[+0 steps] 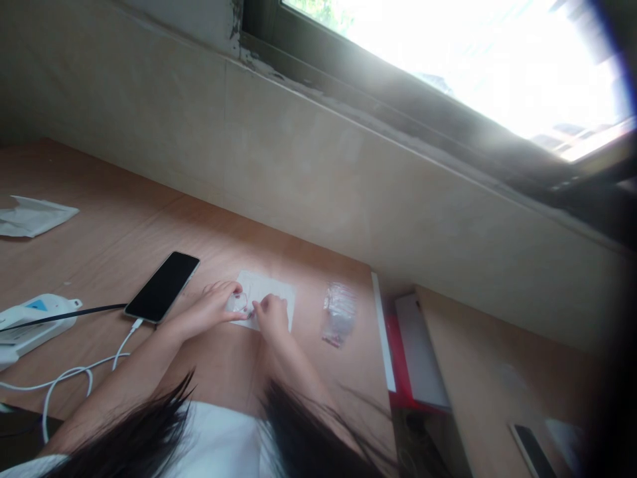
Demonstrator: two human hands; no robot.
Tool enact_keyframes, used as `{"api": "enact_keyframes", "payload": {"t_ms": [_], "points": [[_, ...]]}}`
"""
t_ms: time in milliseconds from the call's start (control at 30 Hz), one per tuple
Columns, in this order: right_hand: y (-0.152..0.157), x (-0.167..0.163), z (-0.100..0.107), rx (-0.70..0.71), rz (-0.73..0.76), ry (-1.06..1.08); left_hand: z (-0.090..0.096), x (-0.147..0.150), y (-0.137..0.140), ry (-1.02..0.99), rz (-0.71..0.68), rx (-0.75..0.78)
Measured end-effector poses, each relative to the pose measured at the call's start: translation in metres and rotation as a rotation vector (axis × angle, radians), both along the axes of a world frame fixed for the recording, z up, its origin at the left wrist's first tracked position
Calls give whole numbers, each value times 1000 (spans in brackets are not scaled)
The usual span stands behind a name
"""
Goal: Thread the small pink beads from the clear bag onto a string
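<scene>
Between the thumb and fingers of my left hand (219, 302) is a small clear packet (237, 303). A thin reddish loop and small dark spots show on it, too small to name. My right hand (273, 313) is close on its right, thumb and fingertips pinched together near the packet's edge. Whatever that pinch holds, if anything, is too small to make out. Both hands rest over a white sheet (286, 292) lying on the wooden table (219, 365).
Clear plastic bags (340, 315) lie to the right. On the left are a black-screened phone (163, 285) with a white cable (119, 345), a white power strip (44, 315) and a white paper packet (37, 216). The table meets a wall below a window; another desk (478, 345) stands right.
</scene>
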State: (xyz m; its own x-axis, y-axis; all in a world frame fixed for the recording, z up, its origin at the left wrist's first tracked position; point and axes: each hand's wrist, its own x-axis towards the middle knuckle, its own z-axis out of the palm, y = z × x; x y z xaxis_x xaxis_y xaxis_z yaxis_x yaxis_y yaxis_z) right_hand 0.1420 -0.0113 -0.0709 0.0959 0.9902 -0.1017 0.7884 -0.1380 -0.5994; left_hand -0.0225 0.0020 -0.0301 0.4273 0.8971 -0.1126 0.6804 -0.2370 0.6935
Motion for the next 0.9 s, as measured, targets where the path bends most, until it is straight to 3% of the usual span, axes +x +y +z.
{"api": "enact_keyframes", "payload": {"t_ms": [167, 333, 500, 700, 900], "points": [[3, -7, -11, -117, 16, -204, 1, -5, -2, -19, 14, -17], [6, -9, -9, -157, -8, -260, 6, -5, -5, -31, 24, -20], [4, -3, 5, -94, -80, 15, 5, -4, -5, -25, 56, -16], [6, -5, 28, 78, 56, 445, 1, 1, -4, -40, 83, 0], [-11, 0, 3, 102, -19, 236, 6, 2, -5, -30, 80, -20]]}}
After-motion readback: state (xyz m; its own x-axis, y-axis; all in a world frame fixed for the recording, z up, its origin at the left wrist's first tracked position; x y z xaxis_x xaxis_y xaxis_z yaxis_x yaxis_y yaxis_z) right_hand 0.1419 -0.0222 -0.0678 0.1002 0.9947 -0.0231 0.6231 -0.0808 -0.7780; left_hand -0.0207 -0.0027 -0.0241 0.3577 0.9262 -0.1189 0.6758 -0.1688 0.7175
